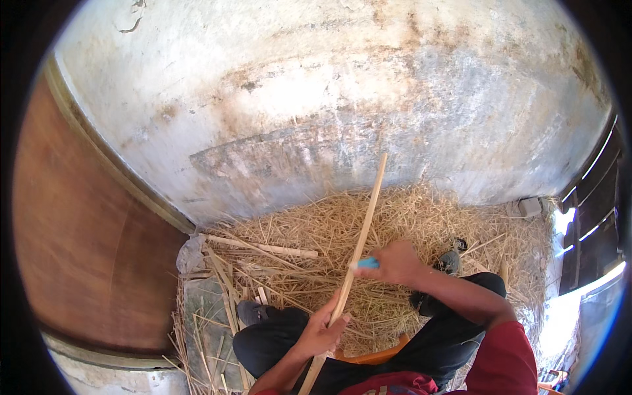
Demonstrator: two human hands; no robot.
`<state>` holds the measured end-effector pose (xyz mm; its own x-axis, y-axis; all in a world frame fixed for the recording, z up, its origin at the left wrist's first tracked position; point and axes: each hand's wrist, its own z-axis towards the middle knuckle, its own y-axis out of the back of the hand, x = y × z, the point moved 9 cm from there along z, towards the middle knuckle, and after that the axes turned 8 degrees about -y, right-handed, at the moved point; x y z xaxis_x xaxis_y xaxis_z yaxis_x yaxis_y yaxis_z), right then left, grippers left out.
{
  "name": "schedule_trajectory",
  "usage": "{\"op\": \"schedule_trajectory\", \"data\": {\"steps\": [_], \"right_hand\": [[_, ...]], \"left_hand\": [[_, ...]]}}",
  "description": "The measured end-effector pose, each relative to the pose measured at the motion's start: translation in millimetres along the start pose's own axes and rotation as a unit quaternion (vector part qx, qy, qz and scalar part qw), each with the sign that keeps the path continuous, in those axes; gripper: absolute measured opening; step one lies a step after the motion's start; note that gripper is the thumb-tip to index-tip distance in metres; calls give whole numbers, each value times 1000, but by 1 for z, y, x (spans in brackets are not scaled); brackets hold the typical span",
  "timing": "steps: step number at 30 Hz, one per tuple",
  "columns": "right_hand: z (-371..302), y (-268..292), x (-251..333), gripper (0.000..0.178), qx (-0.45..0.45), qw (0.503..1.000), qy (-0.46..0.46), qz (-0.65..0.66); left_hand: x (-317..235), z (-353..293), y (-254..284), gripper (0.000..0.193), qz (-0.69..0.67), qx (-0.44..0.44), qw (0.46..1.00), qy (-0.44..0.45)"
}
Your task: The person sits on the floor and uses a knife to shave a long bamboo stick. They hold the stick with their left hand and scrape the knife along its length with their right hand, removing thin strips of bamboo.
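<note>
A long pale strip of split bamboo or wood (367, 220) rises at a slant from my lap toward the wall. My left hand (322, 332) is wrapped round its lower part, between my knees. Higher up, my right hand (398, 262) is closed on a small blue tool (367, 263), which meets the strip's right side. Most of the tool is hidden in my fist, and any blade is too small to make out.
Straw-like shavings (421, 210) lie heaped along the stained wall (296, 99). Several cut strips (263, 246) lie to the left, by a concrete block (192, 255). A brown door panel (79, 230) stands at far left. Under me shows an orange seat edge (378, 355).
</note>
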<state>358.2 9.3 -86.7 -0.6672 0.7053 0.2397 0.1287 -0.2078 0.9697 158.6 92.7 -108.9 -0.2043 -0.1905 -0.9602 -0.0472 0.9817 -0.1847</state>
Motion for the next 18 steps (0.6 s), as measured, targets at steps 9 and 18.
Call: {"op": "schedule_trajectory", "data": {"steps": [9, 18], "right_hand": [[57, 18, -145, 88, -20, 971, -238, 7], [8, 6, -2, 77, 8, 999, 41, -6]], "left_hand": [[6, -10, -15, 68, 11, 28, 999, 37], [-14, 6, -8, 66, 37, -9, 999, -21]]}}
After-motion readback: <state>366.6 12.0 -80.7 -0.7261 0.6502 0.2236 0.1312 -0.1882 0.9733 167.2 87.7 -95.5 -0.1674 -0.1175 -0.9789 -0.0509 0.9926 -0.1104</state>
